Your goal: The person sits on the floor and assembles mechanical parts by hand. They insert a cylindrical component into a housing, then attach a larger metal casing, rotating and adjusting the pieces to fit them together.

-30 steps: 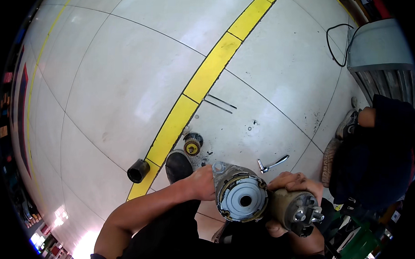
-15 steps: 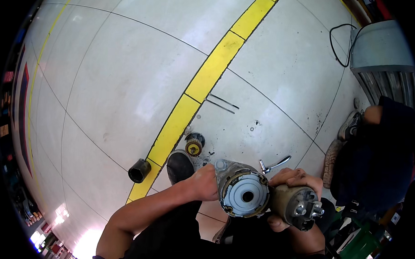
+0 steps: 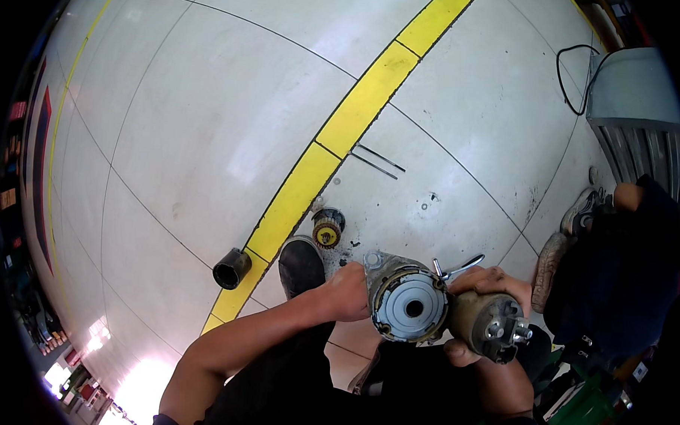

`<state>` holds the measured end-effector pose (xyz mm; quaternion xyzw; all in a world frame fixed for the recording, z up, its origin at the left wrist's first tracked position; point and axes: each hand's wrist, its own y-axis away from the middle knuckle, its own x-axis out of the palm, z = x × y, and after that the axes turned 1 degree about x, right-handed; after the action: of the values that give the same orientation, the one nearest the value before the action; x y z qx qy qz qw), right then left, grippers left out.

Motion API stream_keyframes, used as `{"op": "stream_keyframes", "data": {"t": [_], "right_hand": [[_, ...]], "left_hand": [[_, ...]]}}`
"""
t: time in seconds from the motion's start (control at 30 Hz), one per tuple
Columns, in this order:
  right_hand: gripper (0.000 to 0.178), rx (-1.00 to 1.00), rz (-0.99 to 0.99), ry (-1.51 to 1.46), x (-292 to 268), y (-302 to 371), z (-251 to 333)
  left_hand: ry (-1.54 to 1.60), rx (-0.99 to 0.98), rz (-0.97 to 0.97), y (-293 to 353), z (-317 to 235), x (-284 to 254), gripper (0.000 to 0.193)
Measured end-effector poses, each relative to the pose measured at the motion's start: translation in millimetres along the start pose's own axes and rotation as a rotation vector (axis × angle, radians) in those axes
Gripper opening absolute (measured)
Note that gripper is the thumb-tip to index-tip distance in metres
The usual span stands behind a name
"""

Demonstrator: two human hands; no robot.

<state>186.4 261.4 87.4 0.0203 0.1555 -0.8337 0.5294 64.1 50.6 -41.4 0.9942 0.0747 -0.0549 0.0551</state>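
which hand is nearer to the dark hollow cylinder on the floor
Left. The left hand is right of the dark hollow cylinder, at the metal housing; the right hand is farther right, around the canister with studs.

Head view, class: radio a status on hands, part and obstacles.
Left hand against flanged metal housing, fingers hidden. Right hand gripping the brown cylinder beside it. Nothing seen blocking the hands; silver wrench lies just beyond.

Left elbow (image 3: 198,357) bent, left forearm (image 3: 269,324) slanting up and rightward, left hand (image 3: 346,294) fingertips hidden; right forearm (image 3: 504,389) rising, right hand (image 3: 506,284) curled gripping, fingers (image 3: 478,278) above, thumb (image 3: 462,353) below.
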Motion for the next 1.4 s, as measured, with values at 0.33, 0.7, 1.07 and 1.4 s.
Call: {"op": "stream_keyframes", "data": {"t": [0.33, 0.7, 1.07, 1.4], "right_hand": [[0.08, 0.027, 0.005, -0.011, 0, 0, -2], [0.083, 0.054, -0.053, -0.017, 2, 8, -8], [0.091, 0.317, -0.242, -0.05, 2, 16, -2], [0.085, 0.455, -0.341, -0.014, 7, 6, 1]], "left_hand": [[-0.094, 0.096, -0.07, 5, 9, 8, 0.025], [-0.134, 0.078, -0.084, 9, 9, 13, 0.028], [-0.226, 0.147, -0.099, 10, 9, 18, 0.035], [-0.163, 0.006, 0.004, 13, 2, 12, 0.042]]}}
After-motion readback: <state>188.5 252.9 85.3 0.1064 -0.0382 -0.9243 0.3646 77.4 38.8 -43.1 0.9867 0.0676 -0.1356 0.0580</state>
